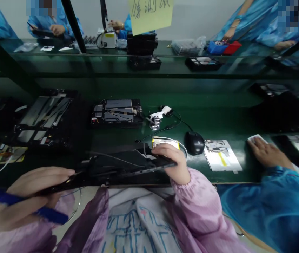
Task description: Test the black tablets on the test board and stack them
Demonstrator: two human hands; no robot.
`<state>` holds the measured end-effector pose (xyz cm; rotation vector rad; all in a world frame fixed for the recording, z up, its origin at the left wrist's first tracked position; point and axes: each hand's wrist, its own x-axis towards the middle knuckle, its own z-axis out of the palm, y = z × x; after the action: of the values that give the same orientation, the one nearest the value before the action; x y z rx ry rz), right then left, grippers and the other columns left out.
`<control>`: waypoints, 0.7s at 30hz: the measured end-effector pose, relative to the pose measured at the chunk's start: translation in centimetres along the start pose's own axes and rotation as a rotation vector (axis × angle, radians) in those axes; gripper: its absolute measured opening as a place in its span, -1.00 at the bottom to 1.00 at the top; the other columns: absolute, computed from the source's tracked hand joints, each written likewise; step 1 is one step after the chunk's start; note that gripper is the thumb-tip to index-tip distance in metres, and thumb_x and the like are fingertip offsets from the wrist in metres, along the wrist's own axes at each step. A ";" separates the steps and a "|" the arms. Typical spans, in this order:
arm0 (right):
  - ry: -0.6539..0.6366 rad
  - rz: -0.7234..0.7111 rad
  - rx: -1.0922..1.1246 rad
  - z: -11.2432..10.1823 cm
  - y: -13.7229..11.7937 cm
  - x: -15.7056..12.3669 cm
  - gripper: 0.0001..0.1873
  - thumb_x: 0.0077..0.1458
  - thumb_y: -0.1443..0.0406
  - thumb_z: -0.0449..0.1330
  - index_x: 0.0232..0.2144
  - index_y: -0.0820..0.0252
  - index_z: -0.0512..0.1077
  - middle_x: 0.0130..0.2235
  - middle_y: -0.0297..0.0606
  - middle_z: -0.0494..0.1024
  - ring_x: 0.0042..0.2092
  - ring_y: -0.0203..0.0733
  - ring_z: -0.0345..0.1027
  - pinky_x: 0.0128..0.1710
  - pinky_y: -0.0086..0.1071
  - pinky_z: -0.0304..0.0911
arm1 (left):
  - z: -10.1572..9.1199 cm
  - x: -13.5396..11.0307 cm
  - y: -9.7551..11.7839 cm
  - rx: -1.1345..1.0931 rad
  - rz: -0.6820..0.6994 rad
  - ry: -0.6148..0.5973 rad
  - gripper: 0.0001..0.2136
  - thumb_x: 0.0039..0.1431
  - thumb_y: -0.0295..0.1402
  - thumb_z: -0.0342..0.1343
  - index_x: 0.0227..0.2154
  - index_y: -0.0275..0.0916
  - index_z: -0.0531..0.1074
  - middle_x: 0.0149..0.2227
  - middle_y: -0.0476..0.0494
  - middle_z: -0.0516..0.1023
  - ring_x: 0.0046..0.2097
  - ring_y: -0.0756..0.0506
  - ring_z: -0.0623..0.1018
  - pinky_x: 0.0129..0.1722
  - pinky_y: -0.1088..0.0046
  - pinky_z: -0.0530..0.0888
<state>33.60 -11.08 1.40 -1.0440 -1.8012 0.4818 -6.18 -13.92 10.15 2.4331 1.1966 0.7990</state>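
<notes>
A thin black electronic device point(123, 161) is tilted at the bench's front edge, with a grey cable across it. My right hand point(172, 160) grips its right end, thumb and fingers around the edge. At the device's left end my left hand point(31, 193) is closed on the edge, partly blurred. A long blue bar-shaped thing point(51, 213) lies across that same hand, under the fingers; its kind I cannot make out. Just behind my right hand is a yellow-edged flat part point(165, 141) with a white cable.
Opened black devices point(116, 112) stand farther back and at the left point(46, 116). A black mouse point(194, 143) and a silvery plate point(221, 154) lie to the right. A co-worker's hand point(270, 153) rests on a white sheet. Green frame bars and a yellow note point(151, 15) are ahead.
</notes>
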 end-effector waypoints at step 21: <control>-0.151 0.153 -0.291 5.3 0.7 -5.3 -0.60 0.19 0.28 0.10 0.07 0.23 0.34 0.09 0.01 0.46 0.22 0.08 0.23 0.15 0.11 0.23 | 10.8 -2.4 -5.5 0.105 0.033 0.071 -0.84 0.13 -0.42 0.18 -0.55 -0.19 0.42 -0.22 -0.14 0.61 -0.15 -0.16 0.60 -0.14 0.30 0.55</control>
<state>30.14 -14.44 -4.36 -1.3852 -1.9741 0.4065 -4.25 -12.90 -1.98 2.5340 1.2577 0.8592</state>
